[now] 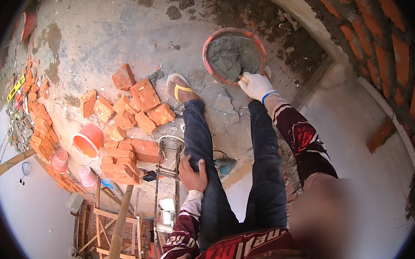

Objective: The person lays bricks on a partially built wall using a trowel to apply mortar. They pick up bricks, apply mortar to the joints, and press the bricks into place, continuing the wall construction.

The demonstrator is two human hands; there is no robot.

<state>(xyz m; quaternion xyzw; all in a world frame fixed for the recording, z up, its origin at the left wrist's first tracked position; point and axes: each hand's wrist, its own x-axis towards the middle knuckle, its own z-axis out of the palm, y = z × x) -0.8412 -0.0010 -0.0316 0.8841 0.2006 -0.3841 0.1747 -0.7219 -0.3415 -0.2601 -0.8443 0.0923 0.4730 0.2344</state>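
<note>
My right hand [257,85], in a white glove with a blue cuff, is closed at the near rim of a round orange-red tub [205,58]. It grips the pale handle of what looks like a trowel [243,79]; the blade is not visible. Wet grey mortar [234,56] fills much of the tub, heaped and rough on top. My left hand [193,176] is bare and rests on my left knee, fingers spread and holding nothing. Between my feet and the tub lie flakes of grey mortar [225,103].
Loose orange bricks [143,95] lie left of my foot, with a brick stack [119,163] nearer. An orange bucket [87,139] stands beside them. A metal frame [164,167] is by my left knee. A brick wall [382,38] rises at the right; a yellow level [16,89] lies far left.
</note>
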